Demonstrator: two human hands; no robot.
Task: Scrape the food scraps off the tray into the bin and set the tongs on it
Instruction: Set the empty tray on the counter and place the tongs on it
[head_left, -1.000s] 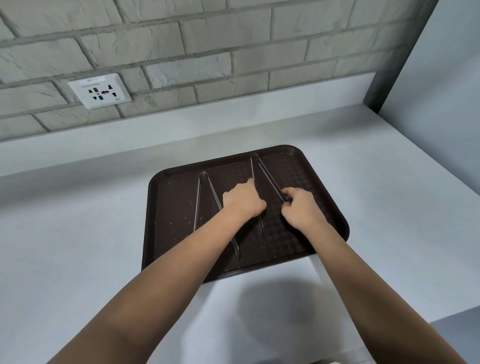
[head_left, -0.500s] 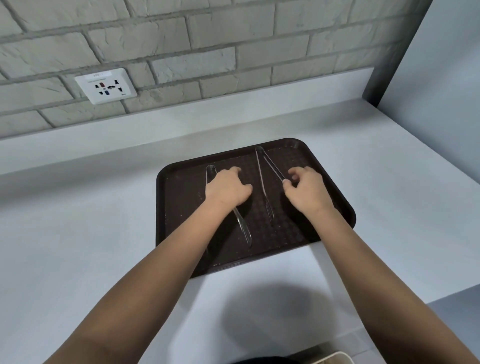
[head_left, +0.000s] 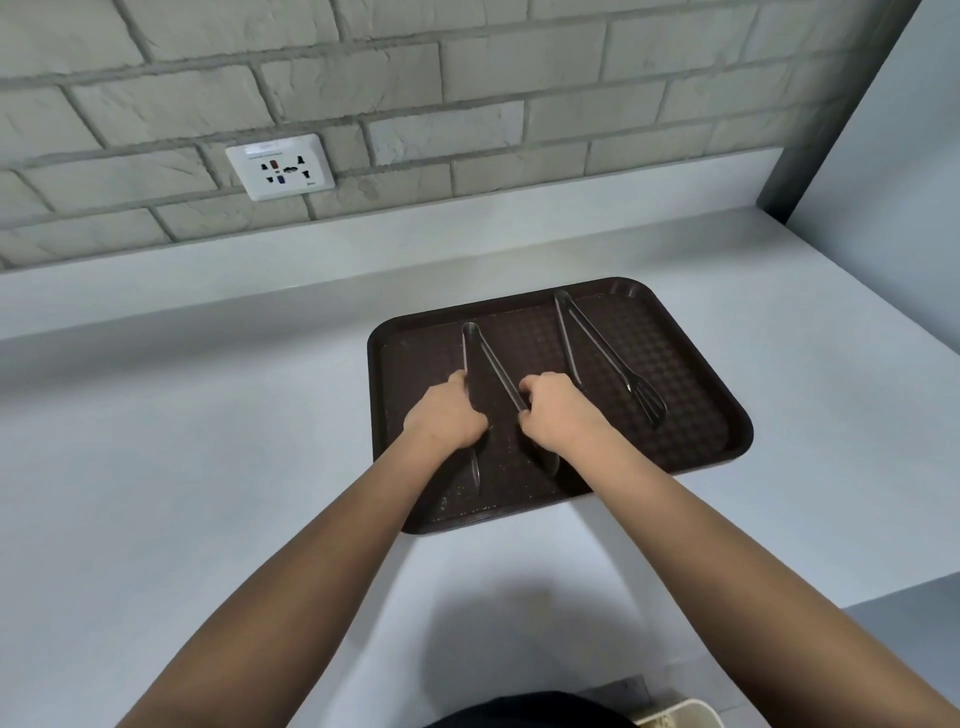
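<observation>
On tray (head_left: 696, 447), both hands now apparently on left tongs (head_left: 488, 364).

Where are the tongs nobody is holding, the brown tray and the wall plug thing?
free tongs (head_left: 597, 347), head view: middle of one metal arm.
tray (head_left: 724, 405), head view: bare right rim.
wall socket (head_left: 280, 167), head view: centre of white faceplate.

Looks like a kitchen or canteen work area: pale grey counter (head_left: 208, 467) running along a grey brick wall (head_left: 467, 104), white wall socket (head_left: 280, 166) above its back edge, brown serving tray (head_left: 691, 332) with metal tongs (head_left: 597, 348) near the front edge
</observation>
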